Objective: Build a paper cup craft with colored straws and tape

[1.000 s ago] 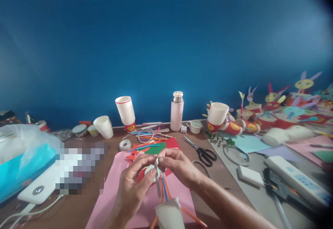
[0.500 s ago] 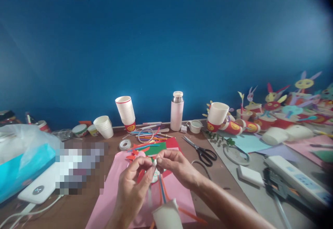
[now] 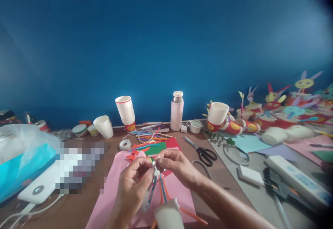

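Note:
My left hand [image 3: 134,184] and my right hand [image 3: 174,166] meet over a pink paper sheet [image 3: 114,191] and pinch a small white piece of tape [image 3: 154,164] between their fingertips. A thin clear strip [image 3: 150,192] hangs down from it. Below the hands, coloured straws [image 3: 163,189] stick up out of a white paper cup [image 3: 168,216] at the bottom edge. Red and green paper cut-outs [image 3: 156,148] lie just behind the hands.
Black scissors [image 3: 204,152], a tape roll [image 3: 125,144], stacked paper cups [image 3: 126,113], a pink flask [image 3: 177,111] and loose straws lie behind. Decorated cup crafts [image 3: 273,114] crowd the right, with a white power strip [image 3: 293,178]. A tissue box in a bag [image 3: 23,159] sits left.
Both hands have risen slightly and drawn the white piece up. A clear strip now hangs beneath my fingers. The cup and straws have barely shifted.

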`<state>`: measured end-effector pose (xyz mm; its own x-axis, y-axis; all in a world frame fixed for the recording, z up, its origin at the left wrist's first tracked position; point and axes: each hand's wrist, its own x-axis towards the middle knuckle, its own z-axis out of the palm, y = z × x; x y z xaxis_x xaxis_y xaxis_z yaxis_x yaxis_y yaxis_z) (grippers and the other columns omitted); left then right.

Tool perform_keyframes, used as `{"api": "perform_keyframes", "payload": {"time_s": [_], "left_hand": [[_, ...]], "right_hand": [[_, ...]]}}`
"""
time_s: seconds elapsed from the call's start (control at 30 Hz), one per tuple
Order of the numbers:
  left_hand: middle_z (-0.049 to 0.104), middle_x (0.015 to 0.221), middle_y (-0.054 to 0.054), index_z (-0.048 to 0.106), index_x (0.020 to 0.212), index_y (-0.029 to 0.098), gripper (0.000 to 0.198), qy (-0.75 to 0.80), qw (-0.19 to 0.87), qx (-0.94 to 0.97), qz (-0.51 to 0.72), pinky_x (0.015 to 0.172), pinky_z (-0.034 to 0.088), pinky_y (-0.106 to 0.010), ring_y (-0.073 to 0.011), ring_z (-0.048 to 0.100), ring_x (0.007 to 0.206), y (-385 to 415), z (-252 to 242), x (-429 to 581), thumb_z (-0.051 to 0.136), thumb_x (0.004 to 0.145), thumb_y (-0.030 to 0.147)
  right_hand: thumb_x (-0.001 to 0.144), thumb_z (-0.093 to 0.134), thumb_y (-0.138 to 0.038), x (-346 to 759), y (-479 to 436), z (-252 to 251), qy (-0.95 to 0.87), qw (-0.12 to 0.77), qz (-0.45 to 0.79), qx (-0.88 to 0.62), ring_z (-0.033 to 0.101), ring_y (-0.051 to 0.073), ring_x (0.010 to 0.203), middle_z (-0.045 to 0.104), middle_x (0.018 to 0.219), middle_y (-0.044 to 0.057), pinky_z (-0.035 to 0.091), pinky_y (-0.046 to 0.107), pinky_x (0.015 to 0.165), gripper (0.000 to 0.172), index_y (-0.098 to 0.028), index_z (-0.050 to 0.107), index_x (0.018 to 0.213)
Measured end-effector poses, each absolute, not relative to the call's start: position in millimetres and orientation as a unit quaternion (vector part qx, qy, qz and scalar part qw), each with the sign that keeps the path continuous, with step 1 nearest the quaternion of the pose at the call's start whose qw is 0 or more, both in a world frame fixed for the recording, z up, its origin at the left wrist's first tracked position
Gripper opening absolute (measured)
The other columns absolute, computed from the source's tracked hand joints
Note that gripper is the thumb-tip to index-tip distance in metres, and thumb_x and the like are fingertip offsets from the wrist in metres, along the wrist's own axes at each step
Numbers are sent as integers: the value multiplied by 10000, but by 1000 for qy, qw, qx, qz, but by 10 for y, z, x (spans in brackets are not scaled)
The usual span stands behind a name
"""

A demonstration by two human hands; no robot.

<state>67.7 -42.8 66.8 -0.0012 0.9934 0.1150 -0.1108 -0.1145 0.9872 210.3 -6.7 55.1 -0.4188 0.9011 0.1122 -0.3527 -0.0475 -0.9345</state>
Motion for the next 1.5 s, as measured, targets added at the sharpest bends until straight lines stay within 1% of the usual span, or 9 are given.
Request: {"api": "perform_keyframes", "payload": {"time_s": [0.17, 0.37, 0.57, 0.77, 0.87, 1.03, 1.2, 1.37, 1.5], "left_hand": [[552, 594, 21, 583, 663, 163, 131, 441, 501, 518, 535, 538, 407, -183, -99, 493, 559, -409, 617, 647, 641, 705, 273], [539, 569, 26, 597, 652, 160, 128, 447, 488, 535, 525, 522, 383, -174, -87, 467, 537, -406, 600, 637, 643, 704, 267], [542, 563, 25, 610, 638, 150, 137, 439, 534, 515, 506, 491, 358, -165, -77, 453, 517, -391, 613, 622, 666, 679, 267], [573, 573, 9, 602, 666, 153, 139, 430, 582, 524, 450, 503, 357, -190, -95, 471, 527, -345, 577, 535, 652, 710, 275], [559, 574, 19, 593, 677, 158, 119, 424, 593, 534, 428, 518, 353, -196, -93, 456, 535, -332, 562, 500, 630, 734, 256], [533, 554, 29, 584, 664, 159, 114, 430, 596, 534, 419, 496, 329, -194, -88, 434, 520, -335, 557, 484, 615, 739, 239], [540, 535, 32, 580, 646, 161, 104, 433, 601, 525, 419, 497, 334, -190, -84, 436, 509, -331, 564, 488, 615, 729, 214], [546, 528, 29, 592, 647, 153, 103, 427, 621, 505, 421, 497, 360, -191, -85, 448, 501, -329, 589, 501, 636, 703, 227], [539, 508, 32, 586, 634, 151, 110, 443, 614, 499, 421, 467, 342, -182, -80, 448, 476, -338, 591, 499, 638, 695, 226]], "right_hand": [[685, 679, -294, 2113, -78, 580, -507, 463, 670, -283, 486, 81, 572, 586, 629, -5, 381, 212, 585, 176, -125, 643, 719], [701, 659, -259, 2126, -80, 584, -537, 468, 633, -301, 472, 72, 572, 581, 639, -9, 364, 202, 570, 143, -119, 643, 728], [670, 678, -263, 2155, -70, 582, -525, 444, 666, -288, 503, 80, 566, 594, 631, -5, 393, 212, 573, 155, -117, 638, 705], [647, 695, -279, 2159, -65, 592, -528, 429, 681, -272, 489, 70, 538, 589, 606, -10, 379, 199, 542, 174, -121, 630, 683], [649, 695, -285, 2161, -69, 603, -531, 423, 684, -268, 481, 68, 537, 583, 602, -14, 375, 199, 540, 177, -124, 627, 678], [653, 698, -296, 2174, -69, 621, -539, 412, 683, -270, 476, 68, 542, 576, 600, -13, 367, 201, 548, 191, -118, 630, 672], [657, 696, -300, 2168, -65, 615, -547, 410, 678, -268, 462, 69, 539, 563, 594, -13, 358, 205, 540, 196, -117, 629, 666], [670, 684, -298, 2173, -60, 587, -558, 409, 670, -269, 469, 71, 541, 563, 594, -15, 372, 205, 544, 186, -120, 635, 689], [689, 668, -286, 2190, -69, 594, -565, 406, 666, -270, 480, 73, 552, 569, 607, -13, 384, 206, 560, 167, -122, 642, 707]]}}
